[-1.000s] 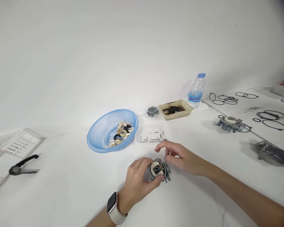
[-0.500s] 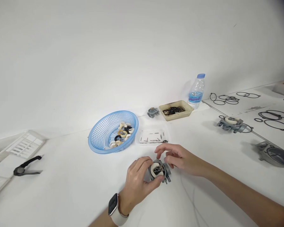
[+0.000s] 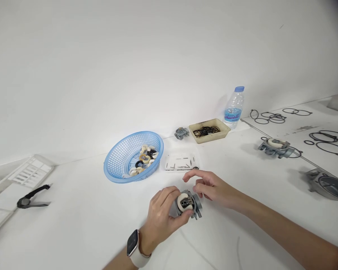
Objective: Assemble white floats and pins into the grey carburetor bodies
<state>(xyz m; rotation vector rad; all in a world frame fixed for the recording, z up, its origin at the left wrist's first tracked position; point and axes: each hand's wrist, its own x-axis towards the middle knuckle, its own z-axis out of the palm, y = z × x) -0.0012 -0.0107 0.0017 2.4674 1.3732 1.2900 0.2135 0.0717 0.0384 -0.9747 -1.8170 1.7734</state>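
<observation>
Metal carburetor [image 3: 189, 203], partly hidden by left hand [image 3: 162, 210] gripping it, right hand [image 3: 213, 187] half-curled alongside, its hold unclear

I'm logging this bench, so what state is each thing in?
Left hand: gripping metal part
Right hand: partly curled
Metal part: held, white piece inside
Watch: worn, screen dark
Bottle: capped
Blue basket: open, partly filled
Beige tray: open, holding black rings
Clear tray: open, holding slim pieces
Black two-armed object: arms spread
Other metal parts: unheld
</observation>
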